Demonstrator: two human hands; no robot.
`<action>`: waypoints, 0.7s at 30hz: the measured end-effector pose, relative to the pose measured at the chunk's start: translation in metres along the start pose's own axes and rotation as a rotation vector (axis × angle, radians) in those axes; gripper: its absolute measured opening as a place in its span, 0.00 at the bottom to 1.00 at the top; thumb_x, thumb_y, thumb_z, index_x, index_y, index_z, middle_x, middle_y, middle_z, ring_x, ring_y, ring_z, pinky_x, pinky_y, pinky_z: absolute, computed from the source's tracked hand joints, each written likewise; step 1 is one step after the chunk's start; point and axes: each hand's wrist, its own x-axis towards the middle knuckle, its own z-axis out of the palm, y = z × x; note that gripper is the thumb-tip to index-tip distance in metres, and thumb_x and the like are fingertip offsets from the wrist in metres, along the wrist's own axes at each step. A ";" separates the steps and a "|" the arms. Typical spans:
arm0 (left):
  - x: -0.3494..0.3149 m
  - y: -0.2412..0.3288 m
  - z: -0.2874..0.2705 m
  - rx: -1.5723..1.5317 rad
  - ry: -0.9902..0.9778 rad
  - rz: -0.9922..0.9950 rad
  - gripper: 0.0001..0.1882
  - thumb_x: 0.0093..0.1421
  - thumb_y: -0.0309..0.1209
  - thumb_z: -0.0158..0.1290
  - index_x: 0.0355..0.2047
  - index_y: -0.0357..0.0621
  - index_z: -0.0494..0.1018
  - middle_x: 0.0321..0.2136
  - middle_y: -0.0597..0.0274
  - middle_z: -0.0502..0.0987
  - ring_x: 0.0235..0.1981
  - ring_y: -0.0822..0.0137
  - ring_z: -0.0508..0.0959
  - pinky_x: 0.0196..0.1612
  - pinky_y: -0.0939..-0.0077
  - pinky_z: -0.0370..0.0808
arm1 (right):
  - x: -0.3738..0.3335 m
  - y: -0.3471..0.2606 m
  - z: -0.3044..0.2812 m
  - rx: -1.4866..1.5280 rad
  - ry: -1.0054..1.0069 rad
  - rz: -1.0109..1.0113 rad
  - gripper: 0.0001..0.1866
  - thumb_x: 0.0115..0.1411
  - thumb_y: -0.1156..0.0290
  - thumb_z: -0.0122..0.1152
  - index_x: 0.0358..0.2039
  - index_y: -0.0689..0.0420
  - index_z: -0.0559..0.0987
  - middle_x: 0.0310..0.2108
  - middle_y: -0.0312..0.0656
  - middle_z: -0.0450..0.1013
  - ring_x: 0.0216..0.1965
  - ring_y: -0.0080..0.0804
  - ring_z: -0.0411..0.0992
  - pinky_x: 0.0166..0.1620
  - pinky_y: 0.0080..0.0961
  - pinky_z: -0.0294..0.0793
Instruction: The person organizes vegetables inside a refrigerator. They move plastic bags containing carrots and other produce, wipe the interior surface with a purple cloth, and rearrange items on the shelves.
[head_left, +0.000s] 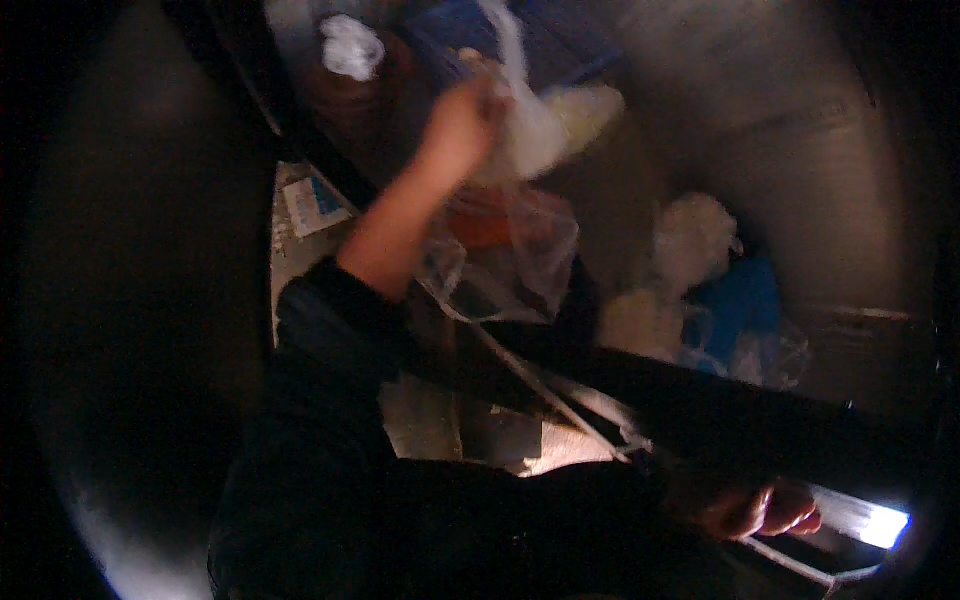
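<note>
My left hand [465, 120] reaches to the far middle, its fingers closed on a whitish plastic bag [540, 135]. Something pale yellow-green shows at the bag's right end; motion blur hides what it is. Just below lies a clear plastic bag [510, 255] with orange-red contents. At the lower right my right hand [765, 512] is closed around a white bar-shaped thing [860, 517] whose end glows brightly. Whether that is a phone or a lamp I cannot tell.
A blue crate [575, 40] stands behind the left hand. Left of it, a crumpled white bag [352, 47] sits on a reddish-brown container [360, 100]. White bundles [690, 240] and a blue bag [745, 305] lie right. A dark ledge [700, 385] crosses in front. Much is dark.
</note>
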 end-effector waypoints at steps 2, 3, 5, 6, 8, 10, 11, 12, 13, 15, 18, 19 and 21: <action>0.013 0.010 -0.030 0.121 0.031 0.055 0.13 0.59 0.35 0.50 0.41 0.42 0.74 0.36 0.45 0.76 0.39 0.46 0.76 0.41 0.60 0.72 | -0.016 -0.002 0.004 0.018 0.024 0.097 0.10 0.61 0.57 0.44 0.35 0.48 0.69 0.36 0.34 0.66 0.48 0.34 0.62 0.64 0.49 0.47; 0.025 -0.007 -0.020 0.026 0.008 0.174 0.13 0.59 0.33 0.50 0.42 0.42 0.74 0.38 0.46 0.77 0.40 0.49 0.76 0.43 0.62 0.72 | -0.001 0.007 0.003 0.003 0.022 0.056 0.10 0.61 0.57 0.44 0.34 0.48 0.69 0.34 0.32 0.66 0.46 0.32 0.62 0.64 0.48 0.47; 0.050 -0.059 -0.025 0.038 -0.025 0.139 0.14 0.58 0.29 0.50 0.44 0.44 0.74 0.40 0.51 0.78 0.43 0.57 0.77 0.46 0.67 0.72 | 0.001 0.001 0.015 0.049 0.137 0.147 0.10 0.61 0.57 0.42 0.31 0.48 0.68 0.31 0.29 0.66 0.44 0.29 0.63 0.64 0.47 0.47; 0.036 -0.031 -0.029 0.193 -0.049 0.189 0.16 0.58 0.28 0.51 0.47 0.43 0.73 0.42 0.52 0.77 0.44 0.60 0.76 0.48 0.68 0.71 | -0.003 -0.003 0.024 0.096 0.219 0.205 0.10 0.61 0.57 0.42 0.29 0.47 0.68 0.29 0.28 0.66 0.43 0.28 0.64 0.65 0.46 0.47; 0.051 -0.088 -0.066 0.320 -0.047 0.222 0.18 0.57 0.28 0.52 0.48 0.39 0.71 0.43 0.52 0.76 0.43 0.61 0.76 0.47 0.68 0.71 | -0.019 -0.024 0.042 0.198 0.447 0.308 0.11 0.61 0.58 0.41 0.27 0.47 0.67 0.25 0.25 0.67 0.41 0.25 0.65 0.65 0.45 0.48; 0.052 -0.120 -0.034 0.282 -0.149 0.219 0.16 0.58 0.29 0.51 0.46 0.39 0.71 0.41 0.52 0.76 0.42 0.60 0.76 0.47 0.67 0.70 | -0.015 -0.006 0.039 0.241 0.517 0.236 0.12 0.60 0.58 0.39 0.24 0.47 0.67 0.22 0.22 0.67 0.38 0.22 0.66 0.65 0.44 0.48; 0.052 -0.126 -0.042 0.348 -0.153 0.222 0.16 0.57 0.29 0.51 0.46 0.39 0.71 0.41 0.51 0.76 0.42 0.59 0.75 0.46 0.67 0.70 | -0.022 -0.011 0.043 0.253 0.557 0.255 0.13 0.60 0.58 0.39 0.22 0.47 0.66 0.20 0.20 0.67 0.37 0.21 0.66 0.65 0.44 0.48; 0.047 -0.129 -0.024 0.349 -0.176 0.218 0.16 0.57 0.29 0.52 0.46 0.39 0.71 0.41 0.51 0.76 0.42 0.58 0.75 0.46 0.66 0.70 | -0.020 -0.002 0.036 0.263 0.525 0.204 0.13 0.60 0.58 0.38 0.21 0.47 0.66 0.18 0.19 0.68 0.36 0.19 0.67 0.65 0.43 0.49; 0.041 -0.129 -0.008 0.359 -0.194 0.225 0.17 0.56 0.29 0.52 0.46 0.38 0.71 0.40 0.50 0.76 0.42 0.57 0.75 0.46 0.65 0.70 | -0.020 0.005 0.032 0.232 0.547 0.172 0.12 0.59 0.59 0.41 0.20 0.46 0.67 0.20 0.19 0.68 0.36 0.19 0.67 0.64 0.43 0.50; 0.044 -0.133 -0.023 0.446 -0.168 0.237 0.18 0.55 0.29 0.53 0.46 0.38 0.70 0.40 0.49 0.76 0.42 0.55 0.75 0.46 0.64 0.71 | -0.019 0.004 0.036 0.193 0.552 0.140 0.11 0.56 0.62 0.45 0.17 0.44 0.69 0.22 0.18 0.70 0.36 0.18 0.68 0.61 0.41 0.52; 0.045 -0.132 -0.033 0.523 -0.113 0.254 0.19 0.54 0.29 0.54 0.46 0.38 0.70 0.39 0.47 0.76 0.42 0.52 0.75 0.45 0.62 0.71 | -0.021 0.000 0.012 0.296 0.275 0.173 0.06 0.48 0.67 0.54 0.20 0.43 0.80 0.29 0.20 0.71 0.41 0.18 0.70 0.59 0.39 0.52; 0.039 -0.131 -0.029 0.538 -0.104 0.254 0.19 0.54 0.29 0.54 0.46 0.38 0.69 0.39 0.46 0.76 0.41 0.51 0.75 0.45 0.61 0.71 | -0.023 -0.001 -0.002 0.328 0.135 0.182 0.09 0.46 0.69 0.56 0.27 0.45 0.83 0.31 0.24 0.73 0.45 0.19 0.69 0.60 0.37 0.52; 0.031 -0.128 -0.021 0.562 -0.058 0.263 0.20 0.53 0.29 0.55 0.47 0.37 0.69 0.38 0.45 0.75 0.41 0.49 0.75 0.45 0.60 0.71 | -0.023 -0.005 -0.009 0.342 0.042 0.275 0.11 0.44 0.70 0.56 0.28 0.46 0.84 0.36 0.30 0.74 0.46 0.20 0.69 0.60 0.34 0.51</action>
